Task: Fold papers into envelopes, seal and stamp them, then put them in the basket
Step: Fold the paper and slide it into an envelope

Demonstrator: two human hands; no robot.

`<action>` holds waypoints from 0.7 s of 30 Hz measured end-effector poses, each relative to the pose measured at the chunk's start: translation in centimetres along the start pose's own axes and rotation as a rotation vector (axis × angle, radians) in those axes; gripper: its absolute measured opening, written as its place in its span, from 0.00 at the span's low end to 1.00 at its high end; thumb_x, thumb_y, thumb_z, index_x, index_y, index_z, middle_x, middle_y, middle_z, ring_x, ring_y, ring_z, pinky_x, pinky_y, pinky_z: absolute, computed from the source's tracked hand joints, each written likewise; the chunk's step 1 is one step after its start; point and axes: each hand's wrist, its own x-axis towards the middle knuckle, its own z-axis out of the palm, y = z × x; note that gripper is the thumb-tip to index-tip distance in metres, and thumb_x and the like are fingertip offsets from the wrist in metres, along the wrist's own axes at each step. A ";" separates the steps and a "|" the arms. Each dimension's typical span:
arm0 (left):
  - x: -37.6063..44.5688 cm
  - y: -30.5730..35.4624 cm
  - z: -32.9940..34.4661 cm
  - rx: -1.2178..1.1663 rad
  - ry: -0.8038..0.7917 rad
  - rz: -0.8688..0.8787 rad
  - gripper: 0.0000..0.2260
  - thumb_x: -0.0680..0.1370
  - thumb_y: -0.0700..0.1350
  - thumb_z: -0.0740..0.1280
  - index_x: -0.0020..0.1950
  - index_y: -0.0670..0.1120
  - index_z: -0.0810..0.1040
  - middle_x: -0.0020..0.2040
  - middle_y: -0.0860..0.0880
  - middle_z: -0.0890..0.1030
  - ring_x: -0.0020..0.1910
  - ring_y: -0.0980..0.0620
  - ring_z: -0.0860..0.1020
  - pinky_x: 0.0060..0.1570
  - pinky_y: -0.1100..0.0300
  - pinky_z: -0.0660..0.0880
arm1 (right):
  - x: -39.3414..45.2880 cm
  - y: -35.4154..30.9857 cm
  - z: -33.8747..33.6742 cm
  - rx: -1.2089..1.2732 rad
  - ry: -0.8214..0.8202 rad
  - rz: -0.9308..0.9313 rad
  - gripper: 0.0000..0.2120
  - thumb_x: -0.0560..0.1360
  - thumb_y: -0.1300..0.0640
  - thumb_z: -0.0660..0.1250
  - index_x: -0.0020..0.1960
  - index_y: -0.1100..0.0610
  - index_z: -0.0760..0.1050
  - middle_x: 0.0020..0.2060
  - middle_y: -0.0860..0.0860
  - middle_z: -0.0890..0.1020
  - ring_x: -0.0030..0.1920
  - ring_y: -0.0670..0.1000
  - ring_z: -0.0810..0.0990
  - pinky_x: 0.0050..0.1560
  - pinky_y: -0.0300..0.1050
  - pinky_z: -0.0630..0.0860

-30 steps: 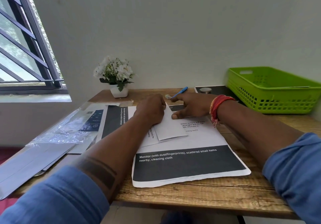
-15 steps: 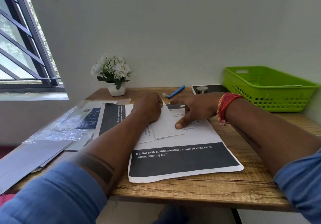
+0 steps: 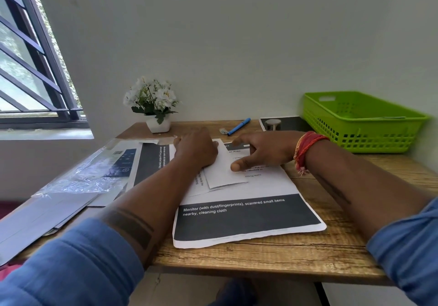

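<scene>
A small folded white paper (image 3: 222, 172) lies on top of a large printed sheet (image 3: 246, 220) in the middle of the wooden desk (image 3: 331, 253). My left hand (image 3: 196, 150) rests knuckles-up on the folded paper's left part, fingers curled under. My right hand (image 3: 263, 150) lies to the right of it, thumb pressing the paper's right edge, forefinger stretched out to the left. A green plastic basket (image 3: 362, 125) stands at the desk's back right, with a flat sheet inside. A round stamp (image 3: 273, 124) sits on a dark sheet left of the basket.
A blue pen (image 3: 239, 126) lies behind my hands. A white pot of white flowers (image 3: 155, 107) stands at the back. Clear plastic wrap (image 3: 90, 170) and grey envelopes (image 3: 40, 213) cover the desk's left side, below a barred window (image 3: 30, 68).
My right thumb has slid toward me along the folded paper's edge, and the fingers have spread. The left hand has stayed in place on the paper.
</scene>
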 end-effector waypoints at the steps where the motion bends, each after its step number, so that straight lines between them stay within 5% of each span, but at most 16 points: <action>1: 0.1 0.0 -0.1 -0.010 -0.002 -0.002 0.21 0.81 0.57 0.63 0.70 0.48 0.74 0.69 0.44 0.76 0.70 0.41 0.71 0.67 0.42 0.64 | 0.0 0.0 0.2 -0.006 0.028 0.008 0.41 0.71 0.30 0.67 0.78 0.47 0.62 0.63 0.44 0.76 0.53 0.43 0.70 0.60 0.40 0.65; 6: 1.2 -0.6 -0.3 -0.158 -0.041 -0.034 0.15 0.77 0.59 0.68 0.60 0.55 0.82 0.64 0.50 0.80 0.66 0.43 0.73 0.66 0.42 0.68 | 0.0 -0.2 0.5 -0.034 0.069 -0.002 0.36 0.73 0.31 0.65 0.76 0.46 0.67 0.53 0.42 0.70 0.53 0.44 0.70 0.58 0.40 0.66; 12: 1.5 -0.9 -0.8 -0.342 -0.048 -0.093 0.20 0.75 0.56 0.72 0.63 0.52 0.73 0.62 0.49 0.78 0.63 0.45 0.75 0.66 0.43 0.70 | 1.0 0.4 0.9 0.025 0.116 0.002 0.30 0.74 0.32 0.66 0.72 0.45 0.71 0.41 0.35 0.69 0.42 0.38 0.71 0.52 0.39 0.67; 16: 1.4 -1.3 -1.1 -0.545 0.069 -0.064 0.10 0.75 0.51 0.71 0.53 0.55 0.74 0.50 0.55 0.80 0.58 0.48 0.78 0.64 0.43 0.73 | 1.9 0.4 1.5 0.144 0.263 0.016 0.21 0.75 0.36 0.68 0.62 0.45 0.78 0.42 0.37 0.75 0.41 0.37 0.74 0.41 0.34 0.66; 21: 1.0 -1.0 -2.2 -0.906 0.228 0.033 0.09 0.76 0.48 0.72 0.54 0.56 0.77 0.46 0.55 0.81 0.49 0.53 0.80 0.56 0.46 0.78 | 3.3 0.2 2.2 0.537 0.397 0.059 0.17 0.72 0.41 0.75 0.55 0.49 0.82 0.46 0.44 0.86 0.43 0.46 0.84 0.45 0.41 0.80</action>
